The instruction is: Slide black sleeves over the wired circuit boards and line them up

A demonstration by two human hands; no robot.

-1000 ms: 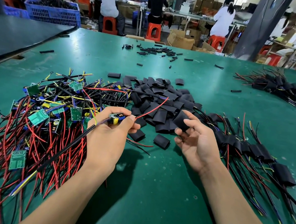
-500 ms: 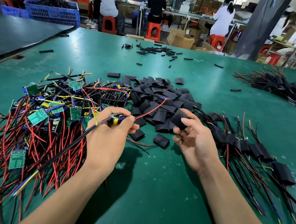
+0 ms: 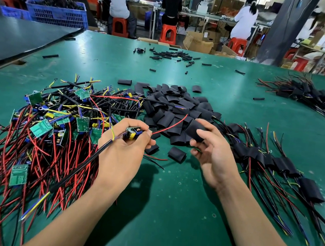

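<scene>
My left hand (image 3: 122,150) grips a small wired circuit board (image 3: 133,132) with a yellow part; its red wire (image 3: 169,127) runs right and a black cable trails down-left. My right hand (image 3: 213,152) pinches a black sleeve (image 3: 194,130) between thumb and fingers, a short way right of the board. Behind both hands lies a heap of loose black sleeves (image 3: 176,108). A tangle of bare boards with red and black wires (image 3: 49,128) fills the left. A row of sleeved boards (image 3: 276,160) lies to the right.
The green table (image 3: 166,216) holds two loose sleeves (image 3: 177,154) just in front of my hands. Another bundle of sleeved boards (image 3: 306,94) sits far right, and short black tube pieces (image 3: 170,54) at the far middle. A dark board (image 3: 13,39) overlaps the left edge. People work beyond.
My right hand has lifted the black sleeve off the heap and brought it slightly closer to the board. My left hand has hardly moved.
</scene>
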